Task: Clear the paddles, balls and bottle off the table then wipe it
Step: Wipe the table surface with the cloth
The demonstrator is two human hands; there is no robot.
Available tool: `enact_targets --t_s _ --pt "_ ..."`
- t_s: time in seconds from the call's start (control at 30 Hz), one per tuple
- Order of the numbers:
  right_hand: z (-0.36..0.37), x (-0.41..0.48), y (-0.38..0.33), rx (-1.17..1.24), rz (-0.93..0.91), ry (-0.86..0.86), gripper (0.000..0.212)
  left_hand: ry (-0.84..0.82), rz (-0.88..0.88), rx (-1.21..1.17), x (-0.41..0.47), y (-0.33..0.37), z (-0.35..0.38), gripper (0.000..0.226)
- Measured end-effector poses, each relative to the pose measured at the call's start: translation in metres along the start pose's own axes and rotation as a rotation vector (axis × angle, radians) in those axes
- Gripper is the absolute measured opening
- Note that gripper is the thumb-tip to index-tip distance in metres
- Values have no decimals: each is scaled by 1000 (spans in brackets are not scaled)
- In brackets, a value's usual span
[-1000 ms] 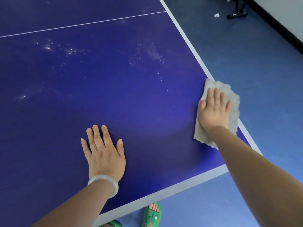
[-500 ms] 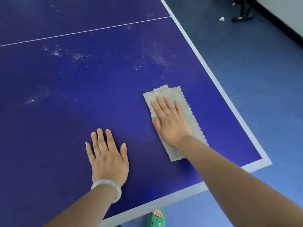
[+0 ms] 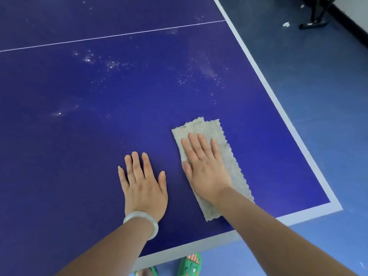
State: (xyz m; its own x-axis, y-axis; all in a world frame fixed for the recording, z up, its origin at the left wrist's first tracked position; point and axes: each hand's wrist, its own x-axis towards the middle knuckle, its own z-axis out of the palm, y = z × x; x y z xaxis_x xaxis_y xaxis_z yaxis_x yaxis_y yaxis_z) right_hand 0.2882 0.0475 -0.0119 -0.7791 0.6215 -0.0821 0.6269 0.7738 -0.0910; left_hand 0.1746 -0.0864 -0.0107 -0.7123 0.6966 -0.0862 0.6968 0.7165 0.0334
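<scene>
Cloth (image 3: 201,128) now nearer left hand (image 3: 143,188)

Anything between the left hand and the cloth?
Nothing. Head view shows just bare blue table between the left hand and the cloth pressed under the right hand.

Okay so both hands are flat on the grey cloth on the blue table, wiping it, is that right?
Not quite. The head view shows only the right hand flat on the grey cloth on the blue table. The left hand lies flat on the bare tabletop beside the cloth, apart from it.
</scene>
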Motion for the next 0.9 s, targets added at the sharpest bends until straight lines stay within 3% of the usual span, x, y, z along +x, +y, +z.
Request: enact_targets --t_s 0.1,0.23,0.3,0.67,0.77,0.9 --pt "-6 28 30 -2 -128 -24 57 -12 1 -4 1 -2 1 70" --pt "-13 46 94 110 427 86 57 -32 4 -23 0 -1 -1 71" --pt "-12 46 101 107 542 102 58 -46 11 -27 0 -2 -3 70" --pt "-13 52 99 79 562 81 59 -37 37 -195 4 -6 -10 67" --pt "-16 62 104 79 561 74 59 20 129 -339 16 2 -13 53" --pt "-17 68 109 82 562 67 59 7 236 -381 58 29 -24 58"
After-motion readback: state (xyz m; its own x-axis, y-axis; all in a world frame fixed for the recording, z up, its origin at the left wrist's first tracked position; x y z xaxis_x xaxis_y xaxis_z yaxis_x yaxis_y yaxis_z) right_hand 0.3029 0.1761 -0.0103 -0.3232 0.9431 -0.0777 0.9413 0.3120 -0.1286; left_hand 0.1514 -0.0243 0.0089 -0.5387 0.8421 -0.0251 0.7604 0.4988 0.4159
